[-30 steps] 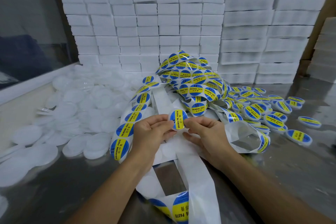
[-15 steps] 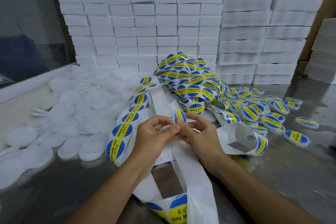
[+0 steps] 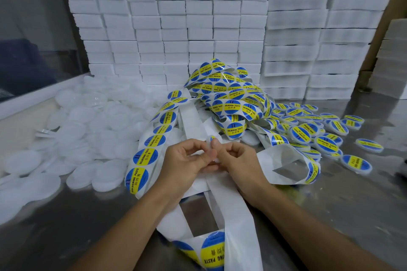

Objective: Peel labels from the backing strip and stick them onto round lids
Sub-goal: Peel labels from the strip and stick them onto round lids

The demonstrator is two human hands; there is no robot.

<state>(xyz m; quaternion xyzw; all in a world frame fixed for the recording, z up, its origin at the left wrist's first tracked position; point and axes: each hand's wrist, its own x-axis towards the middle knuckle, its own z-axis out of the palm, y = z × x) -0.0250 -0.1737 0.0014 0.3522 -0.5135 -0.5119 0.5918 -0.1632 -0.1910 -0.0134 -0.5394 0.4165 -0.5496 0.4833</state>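
My left hand (image 3: 187, 164) and my right hand (image 3: 236, 161) meet at the table's middle and together pinch one round white lid (image 3: 211, 149), held almost edge-on. Only a sliver of its blue and yellow label shows at the top. A long white backing strip (image 3: 224, 193) with blue and yellow "SOLDERING PASTE" labels (image 3: 145, 156) loops under and around both hands. A tangled heap of the strip (image 3: 229, 97) lies just beyond them.
Bare white lids (image 3: 72, 130) are piled on the left of the steel table (image 3: 341, 204). Labelled lids (image 3: 308, 134) are spread on the right. Stacks of white foam blocks (image 3: 198, 28) wall off the back, cardboard boxes behind them.
The lid faced the camera with its label fully visible; both hands have turned it edge-on and drawn closer together, fingers curling over it.
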